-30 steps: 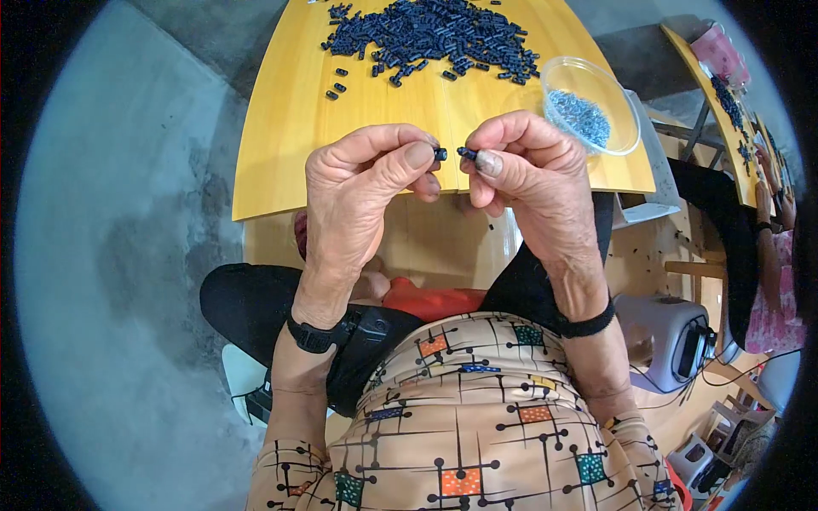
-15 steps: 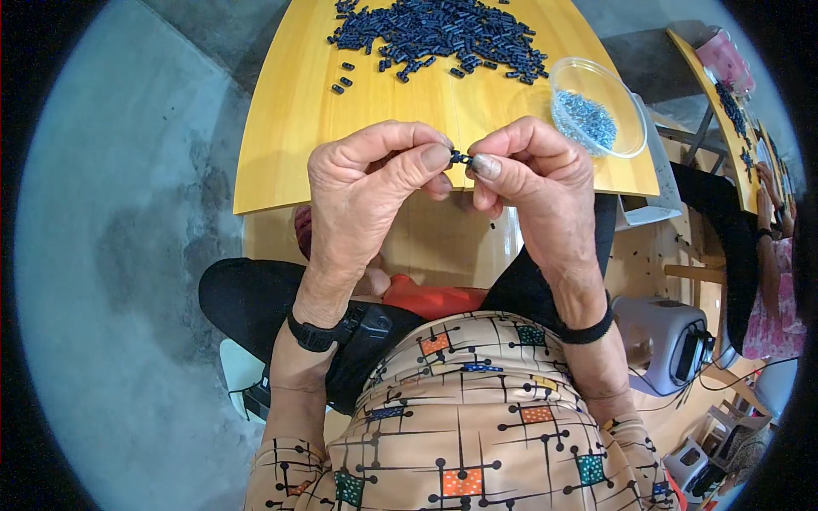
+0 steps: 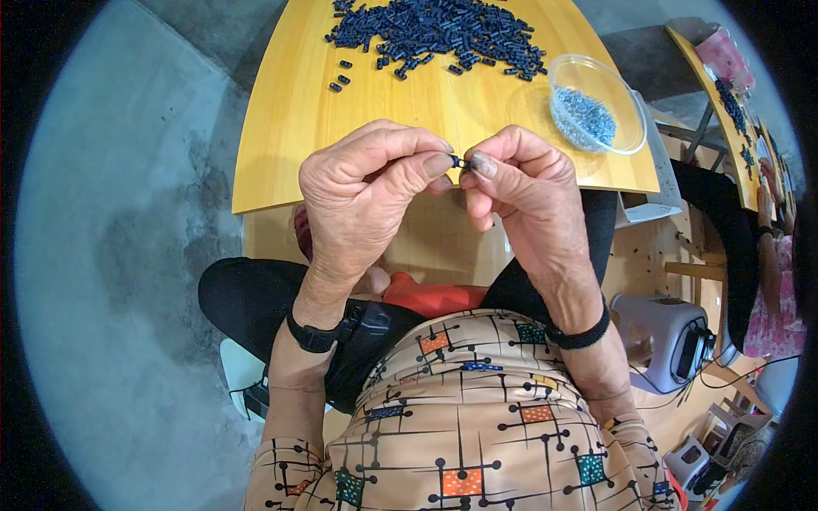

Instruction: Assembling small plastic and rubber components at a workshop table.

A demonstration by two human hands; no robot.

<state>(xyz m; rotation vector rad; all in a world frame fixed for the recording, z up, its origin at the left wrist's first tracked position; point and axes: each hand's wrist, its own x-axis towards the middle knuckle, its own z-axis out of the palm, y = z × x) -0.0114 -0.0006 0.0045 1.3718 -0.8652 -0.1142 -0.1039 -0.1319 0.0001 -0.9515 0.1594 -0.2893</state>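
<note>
My left hand (image 3: 362, 192) and my right hand (image 3: 520, 183) meet fingertip to fingertip above the near edge of a yellow wooden table (image 3: 290, 128). Between thumbs and forefingers both pinch one small dark blue plastic piece (image 3: 458, 161), mostly hidden by the fingers. A heap of several like dark blue pieces (image 3: 439, 30) lies at the far side of the table, with three strays (image 3: 341, 75) to its left. A clear round bowl (image 3: 596, 104) with small blue-grey bits stands to the right of my right hand.
Grey concrete floor (image 3: 128, 238) spreads to the left. Another yellow table (image 3: 724, 77) with dark pieces is at the right, a person in a pink dress (image 3: 771, 298) beside it. A grey stool-like box (image 3: 669, 336) and cables sit lower right. An orange item (image 3: 430, 298) rests on my lap.
Both hands have stayed together, shifting slightly; the fingertips have closed tighter on the small dark piece, which shows less than before.
</note>
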